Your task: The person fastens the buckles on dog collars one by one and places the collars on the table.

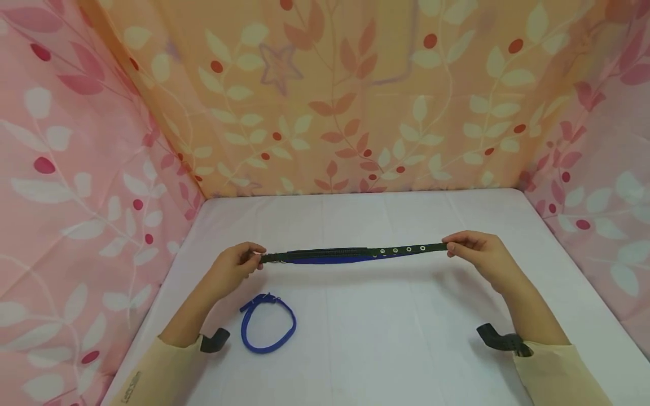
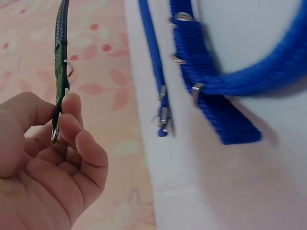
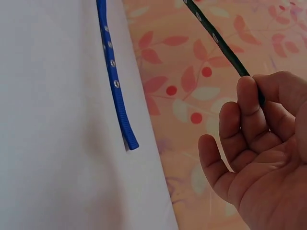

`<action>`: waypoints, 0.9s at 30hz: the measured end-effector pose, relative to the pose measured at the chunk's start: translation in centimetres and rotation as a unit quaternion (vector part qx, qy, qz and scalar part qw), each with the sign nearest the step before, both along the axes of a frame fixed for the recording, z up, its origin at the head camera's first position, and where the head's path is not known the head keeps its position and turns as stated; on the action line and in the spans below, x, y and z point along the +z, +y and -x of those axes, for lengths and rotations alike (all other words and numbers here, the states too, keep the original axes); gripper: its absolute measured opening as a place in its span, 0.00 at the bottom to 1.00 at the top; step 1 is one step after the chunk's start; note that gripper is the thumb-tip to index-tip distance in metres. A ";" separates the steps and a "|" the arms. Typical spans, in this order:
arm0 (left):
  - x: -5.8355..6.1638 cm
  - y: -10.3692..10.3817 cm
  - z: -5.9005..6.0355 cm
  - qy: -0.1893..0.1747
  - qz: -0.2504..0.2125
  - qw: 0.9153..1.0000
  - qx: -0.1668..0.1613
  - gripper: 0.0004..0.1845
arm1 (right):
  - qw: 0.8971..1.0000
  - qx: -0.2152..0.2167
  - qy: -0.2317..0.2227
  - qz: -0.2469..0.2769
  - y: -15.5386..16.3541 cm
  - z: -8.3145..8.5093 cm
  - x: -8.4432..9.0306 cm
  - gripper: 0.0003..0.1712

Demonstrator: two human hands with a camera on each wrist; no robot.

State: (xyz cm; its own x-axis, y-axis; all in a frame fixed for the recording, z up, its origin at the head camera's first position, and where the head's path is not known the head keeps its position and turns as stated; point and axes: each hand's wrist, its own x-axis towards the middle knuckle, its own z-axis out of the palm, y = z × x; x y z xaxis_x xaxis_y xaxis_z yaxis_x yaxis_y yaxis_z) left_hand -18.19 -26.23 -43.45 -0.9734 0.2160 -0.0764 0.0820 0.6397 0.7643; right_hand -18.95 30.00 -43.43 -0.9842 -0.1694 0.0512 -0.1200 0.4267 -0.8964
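Pinching each end of a dark green collar (image 1: 350, 254), stretched level between two hands above the white table (image 1: 386, 349)

Left hand (image 1: 235, 266) nips the buckle end between thumb and forefinger, the other fingers (image 2: 88, 153) loosely curled; right hand (image 1: 477, 251) pinches the holed tip, its fingers (image 3: 249, 115) close together. Under the green collar lies a straight blue strap (image 1: 335, 260), and on the near side of it, by the left wrist, a buckled blue collar (image 1: 268, 322) rests in a loop
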 end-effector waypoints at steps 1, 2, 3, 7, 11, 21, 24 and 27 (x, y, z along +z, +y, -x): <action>0.2 0.0 -0.1 0.006 -0.010 1.000 -0.001 0.11 | 1.000 -0.004 0.001 0.007 0.0 0.0 0.2 0.19; 0.5 0.0 -0.1 0.011 -0.019 1.000 -0.002 0.12 | 1.000 -0.005 0.005 0.008 0.1 0.0 0.4 0.20; 0.6 -0.1 -0.2 0.017 -0.027 0.999 -0.004 0.12 | 1.000 -0.006 0.012 0.009 0.2 0.1 0.5 0.20; 1.3 -0.3 -0.3 0.025 -0.048 0.998 -0.012 0.14 | 0.999 -0.010 0.026 0.034 0.3 0.2 1.2 0.18; 1.9 -0.1 -0.6 0.040 -0.075 0.996 -0.007 0.18 | 0.995 -0.004 0.041 0.095 0.1 0.4 1.8 0.15; 3.3 1.4 -1.1 0.074 -0.223 0.971 0.039 0.18 | 0.954 0.056 0.078 0.283 -1.4 0.9 2.5 0.17; 3.7 2.2 -1.3 0.076 -0.347 0.934 0.038 0.14 | 0.940 0.060 0.089 0.325 -1.9 0.7 3.0 0.21; 4.2 3.2 -1.3 0.064 -0.520 0.852 0.005 0.11 | 0.902 0.075 0.095 0.415 -2.6 0.6 3.7 0.22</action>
State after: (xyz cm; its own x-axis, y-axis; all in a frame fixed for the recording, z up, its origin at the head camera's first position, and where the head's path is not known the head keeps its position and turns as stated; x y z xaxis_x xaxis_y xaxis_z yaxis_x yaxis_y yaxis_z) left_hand -16.89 -23.02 -39.28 -0.9614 0.0931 0.2590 0.2066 -0.3772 0.9028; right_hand -19.50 27.36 -39.74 -0.9140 -0.1249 0.3860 -0.3050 -0.4160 -0.8567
